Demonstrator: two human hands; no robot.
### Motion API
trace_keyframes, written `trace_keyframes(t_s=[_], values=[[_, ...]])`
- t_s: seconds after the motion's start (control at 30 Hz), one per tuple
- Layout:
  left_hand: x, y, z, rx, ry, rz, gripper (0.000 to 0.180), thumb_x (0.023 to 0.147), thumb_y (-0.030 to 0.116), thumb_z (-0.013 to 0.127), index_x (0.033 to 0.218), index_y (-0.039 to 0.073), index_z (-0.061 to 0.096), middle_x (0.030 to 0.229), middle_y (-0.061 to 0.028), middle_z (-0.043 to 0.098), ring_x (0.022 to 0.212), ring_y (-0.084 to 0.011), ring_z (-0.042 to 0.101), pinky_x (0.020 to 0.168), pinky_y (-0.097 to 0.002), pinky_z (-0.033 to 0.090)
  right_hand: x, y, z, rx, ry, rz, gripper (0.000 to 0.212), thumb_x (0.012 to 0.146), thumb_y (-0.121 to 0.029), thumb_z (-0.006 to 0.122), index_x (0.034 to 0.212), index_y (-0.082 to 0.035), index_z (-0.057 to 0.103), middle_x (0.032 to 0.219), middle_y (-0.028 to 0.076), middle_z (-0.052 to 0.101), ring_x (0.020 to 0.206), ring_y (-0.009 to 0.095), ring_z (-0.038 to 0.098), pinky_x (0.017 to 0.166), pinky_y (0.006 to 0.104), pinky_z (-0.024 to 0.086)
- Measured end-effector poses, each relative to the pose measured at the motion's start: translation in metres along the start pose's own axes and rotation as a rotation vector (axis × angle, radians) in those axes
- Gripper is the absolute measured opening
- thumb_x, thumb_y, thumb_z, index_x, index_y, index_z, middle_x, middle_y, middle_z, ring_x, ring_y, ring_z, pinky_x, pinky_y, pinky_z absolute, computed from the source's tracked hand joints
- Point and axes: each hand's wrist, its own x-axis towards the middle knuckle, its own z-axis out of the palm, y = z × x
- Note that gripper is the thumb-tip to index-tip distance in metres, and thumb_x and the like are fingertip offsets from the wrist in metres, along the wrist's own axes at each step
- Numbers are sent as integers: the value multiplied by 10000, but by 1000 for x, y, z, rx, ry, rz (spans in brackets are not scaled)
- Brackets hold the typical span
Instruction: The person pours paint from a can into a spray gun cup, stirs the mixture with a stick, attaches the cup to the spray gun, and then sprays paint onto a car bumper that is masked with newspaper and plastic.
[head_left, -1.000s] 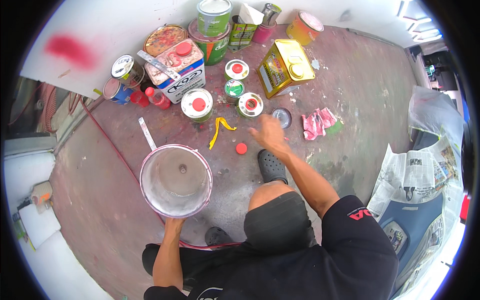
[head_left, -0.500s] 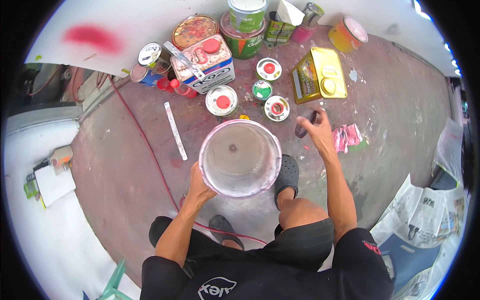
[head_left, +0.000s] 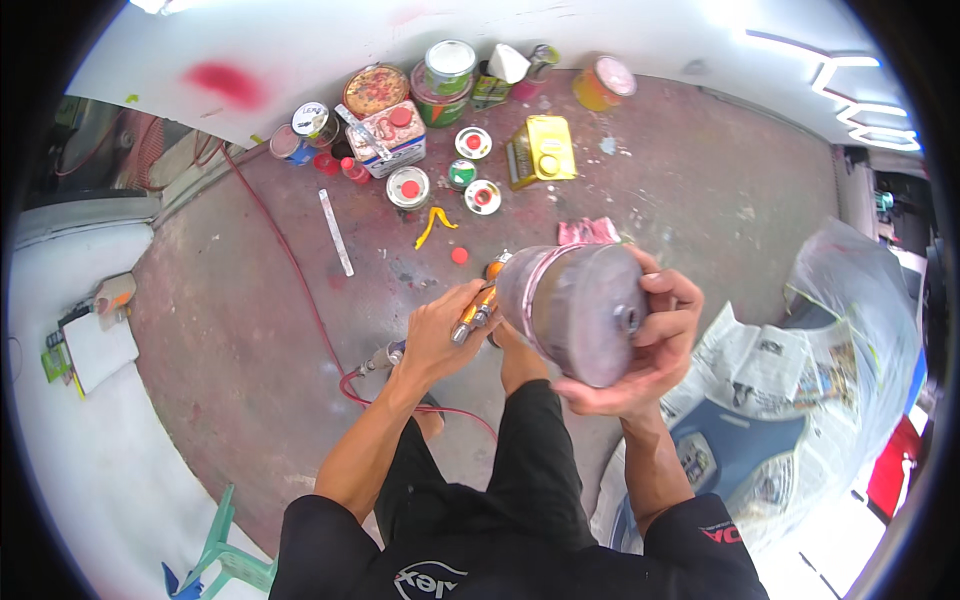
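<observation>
My left hand (head_left: 440, 325) is closed around a paint spray gun (head_left: 478, 312) with orange body parts and metal knobs. Its translucent greyish cup (head_left: 555, 295), pink-stained round the rim, lies tipped over toward the right. A smoky round lid (head_left: 600, 325) with a small central fitting covers the cup's end. The fingers of my right hand (head_left: 675, 335) curl around that lid. Below my left hand, a red air hose (head_left: 352, 385) meets a metal coupling (head_left: 385, 357). The gun's grip is mostly hidden by my hand.
Ahead on the stained floor stand several paint tins (head_left: 408, 187), a large rectangular can (head_left: 395, 140) and a gold can (head_left: 543, 152). A yellow strip (head_left: 435, 226), red cap (head_left: 459, 256), flat stick (head_left: 336, 233) and pink rag (head_left: 588, 231) lie nearer. Newspaper-masked panels (head_left: 780, 370) stand at right.
My right hand has brought the dark lid onto the cup's open top. The gun and cup have tipped over to the right, and the view has swung to the right.
</observation>
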Motion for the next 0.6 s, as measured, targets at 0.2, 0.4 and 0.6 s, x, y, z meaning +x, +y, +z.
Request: trace_keyframes(t_s=[0.2,0.4,0.6], values=[[-70,140,-45,40,-137,-15,486,937,252,863,1365,83,706,1155,-151,793,996,-417,780,800,-478,607,16,-191,-50,-447,-173,71,1018,592,-320,1021,1471,-53,583,1595,240,484,1419,441,572,1155,547,526],[-162,241,-58,81,-249,107,507,943,272,859,1391,99,699,1169,-166,794,1028,-430,777,821,-485,619,-16,-370,-94,-678,-304,230,1086,599,-284,912,1604,-63,564,1573,237,535,1372,486,574,1130,571,526],[-236,308,-69,16,-304,342,491,995,338,828,1408,125,670,1162,-151,797,972,-420,791,749,-507,633,-81,-478,-130,-679,-270,248,1065,603,-317,914,1591,-86,589,1492,212,564,1290,452,611,1070,551,555]])
